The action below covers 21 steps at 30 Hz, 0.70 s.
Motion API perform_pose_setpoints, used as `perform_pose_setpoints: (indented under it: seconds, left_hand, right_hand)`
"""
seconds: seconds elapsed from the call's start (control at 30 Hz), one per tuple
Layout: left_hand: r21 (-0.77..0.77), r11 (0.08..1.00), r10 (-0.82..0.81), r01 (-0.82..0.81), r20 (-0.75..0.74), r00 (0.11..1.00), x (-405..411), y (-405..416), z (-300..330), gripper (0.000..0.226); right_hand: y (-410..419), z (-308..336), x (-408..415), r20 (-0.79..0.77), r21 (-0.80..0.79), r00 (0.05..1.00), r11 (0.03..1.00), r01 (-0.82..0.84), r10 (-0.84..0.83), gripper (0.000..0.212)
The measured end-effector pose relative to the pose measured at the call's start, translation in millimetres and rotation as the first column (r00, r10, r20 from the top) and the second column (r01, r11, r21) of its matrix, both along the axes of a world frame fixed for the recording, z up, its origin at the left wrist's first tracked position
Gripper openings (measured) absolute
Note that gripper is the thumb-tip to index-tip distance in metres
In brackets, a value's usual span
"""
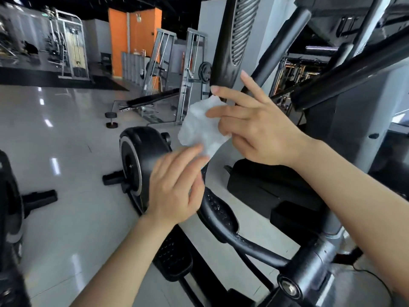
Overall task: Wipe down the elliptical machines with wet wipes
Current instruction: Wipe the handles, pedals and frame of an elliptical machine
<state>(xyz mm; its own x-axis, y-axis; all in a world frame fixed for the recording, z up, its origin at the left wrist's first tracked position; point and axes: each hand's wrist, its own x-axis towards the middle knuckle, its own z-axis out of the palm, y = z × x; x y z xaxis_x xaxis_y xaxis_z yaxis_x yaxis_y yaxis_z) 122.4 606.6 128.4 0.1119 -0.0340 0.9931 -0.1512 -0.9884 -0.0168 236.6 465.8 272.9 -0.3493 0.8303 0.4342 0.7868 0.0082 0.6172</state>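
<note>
A white wet wipe (200, 125) hangs in the air at the middle of the view, held between both hands. My right hand (256, 129) pinches its right edge with the lower fingers while the index and middle fingers point up and left. My left hand (177, 185), blurred, touches the wipe's lower corner with its fingertips. Behind the wipe rises the elliptical's black moving handle (230, 45). Below the hands runs its black curved fixed handlebar (219, 216) with sensor dots. The black flywheel housing (141, 156) stands on the floor to the left.
The elliptical's grey column (354, 120) and black bars fill the right side. A second machine's wheel (8, 196) sits at the left edge. A dumbbell (111, 119), a bench and weight racks (168, 85) stand further back on the glossy floor.
</note>
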Motion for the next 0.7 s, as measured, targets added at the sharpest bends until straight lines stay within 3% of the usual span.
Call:
perform_pose_setpoints:
  seconds: [0.23, 0.37, 0.57, 0.7]
  left_hand:
    - [-0.117, 0.971, -0.220, 0.207, -0.120, 0.968, 73.7, 7.1, 52.0, 0.066]
    - [-0.195, 0.966, -0.189, 0.170, -0.084, 0.978, 78.2, -1.9, 48.0, 0.051]
    - [-0.235, 0.971, -0.075, 0.036, -0.159, 0.984, 69.5, -19.6, -4.6, 0.055]
    - [-0.298, 0.953, 0.017, -0.048, -0.104, 0.994, 59.9, -30.8, -41.1, 0.040]
  right_hand:
    - [-5.6, 14.3, -2.3, -0.212, 0.114, 0.977, 0.993, -0.012, 0.036, 0.040]
    - [-22.2, -9.5, 2.3, -0.270, 0.237, 0.961, 0.971, 0.011, 0.055, 0.044]
    - [-28.3, -39.9, 11.0, -0.383, 0.240, 0.919, 0.971, 0.004, 0.091, 0.042]
    - [-33.0, -56.9, 18.5, -0.512, 0.239, 0.850, 0.971, 0.005, 0.122, 0.038]
